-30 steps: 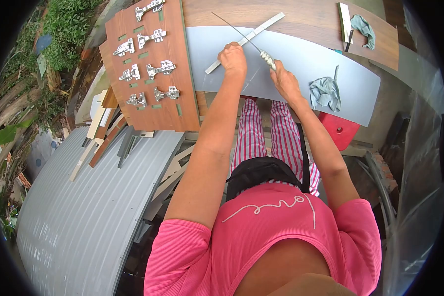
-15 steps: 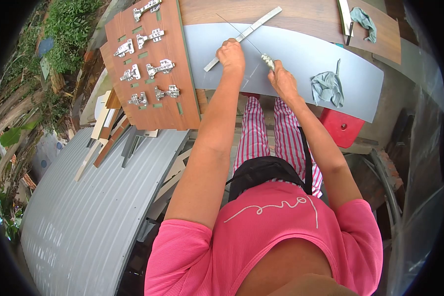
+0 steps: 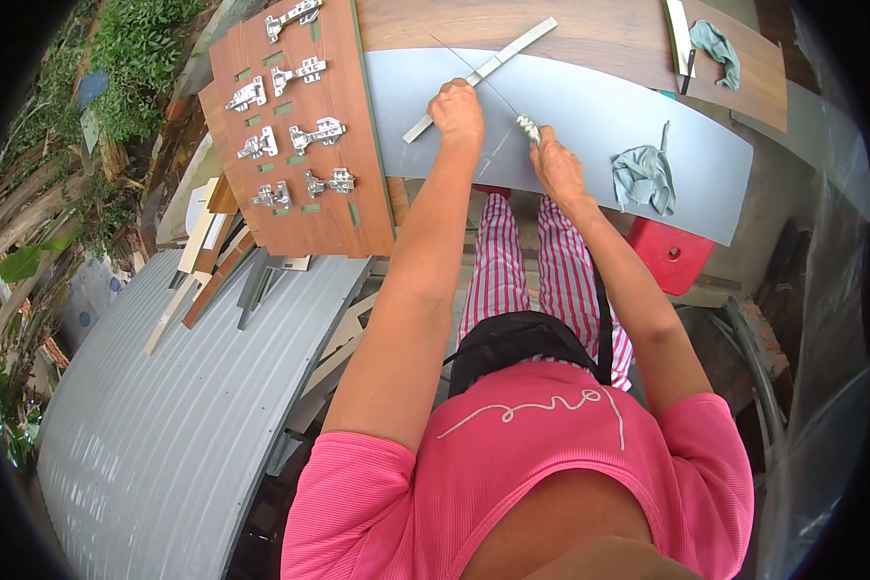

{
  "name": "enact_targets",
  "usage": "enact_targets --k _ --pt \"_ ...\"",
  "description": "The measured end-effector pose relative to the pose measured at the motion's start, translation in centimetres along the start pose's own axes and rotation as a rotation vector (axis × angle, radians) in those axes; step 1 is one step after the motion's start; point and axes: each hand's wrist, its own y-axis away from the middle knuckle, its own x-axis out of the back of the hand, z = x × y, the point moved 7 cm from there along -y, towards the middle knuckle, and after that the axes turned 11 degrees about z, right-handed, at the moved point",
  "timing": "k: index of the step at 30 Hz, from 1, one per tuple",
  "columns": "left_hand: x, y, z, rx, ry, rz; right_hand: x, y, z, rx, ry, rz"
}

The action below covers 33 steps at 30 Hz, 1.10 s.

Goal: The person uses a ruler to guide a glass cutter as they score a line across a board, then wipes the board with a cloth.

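My left hand [image 3: 456, 111] is closed on a narrow pale grey strip [image 3: 517, 50] that slants over the grey-blue sheet [image 3: 590, 101] on the table. In my right hand [image 3: 558, 164] is a thin-bladed hand tool [image 3: 528, 127], its handle pale and wrapped-looking. The tool's slender blade crosses the strip just beyond my left fingers and points away to the upper left. Whether the blade has a toothed edge is too fine to see. A crumpled grey-green cloth [image 3: 645, 179] lies on the sheet, right of my right hand.
Several metal cabinet hinges [image 3: 317, 135] are fixed to a brown board [image 3: 224, 184] on the left. Another cloth [image 3: 715, 53] lies on the brown tabletop [image 3: 609, 29]. A red stool [image 3: 672, 253] stands under the sheet's right end. Corrugated metal [image 3: 184, 387] spreads at lower left.
The tool in my right hand has slid slightly back toward my body, across the strip. My left hand keeps its hold on the strip. The whole view has shifted a little.
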Motion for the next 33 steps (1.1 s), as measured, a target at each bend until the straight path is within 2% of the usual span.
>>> enact_targets --k 3,7,9,11,14,15,17,20,23,26,29,33 --pt "0.4 0.2 0.1 -0.015 0.021 0.017 -0.8 -2.2 -1.5 -0.030 -0.002 -0.038" --pt "0.5 0.0 0.0 -0.016 0.028 0.060 -1.3 -4.9 -3.6 0.062 0.008 0.013" --pt "0.1 0.0 0.0 -0.011 0.013 0.041 -0.9 -3.1 -2.3 0.072 0.014 0.015" --pt "-0.2 -0.1 0.0 -0.001 0.007 0.028 -0.6 0.2 1.2 -0.041 0.064 -0.059" --pt "-0.1 0.2 -0.1 0.008 0.021 0.004 -0.6 1.3 1.7 -0.050 0.083 -0.092" --pt "0.2 0.1 0.1 -0.013 0.038 0.016 -0.9 0.1 1.1 -0.054 0.084 -0.095" --pt "0.5 -0.2 0.4 -0.013 0.033 0.027 -1.3 -4.5 -2.4 0.067 0.057 -0.032" --pt "0.4 0.2 0.0 -0.025 0.010 0.033 -1.3 -5.9 -3.9 0.095 0.018 -0.056" --pt "0.0 -0.2 0.2 -0.013 0.014 0.022 -0.8 -0.8 0.2 -0.012 0.031 -0.064" --pt "-0.1 0.0 0.0 0.007 0.011 -0.008 -0.5 1.0 1.2 -0.070 0.067 -0.138" --pt "0.1 -0.2 0.2 -0.008 0.009 0.006 -0.7 -4.0 -2.6 0.037 0.043 -0.080" --pt "0.3 0.1 0.2 -0.001 0.012 0.022 -1.3 -6.0 -3.9 0.046 0.017 -0.054"
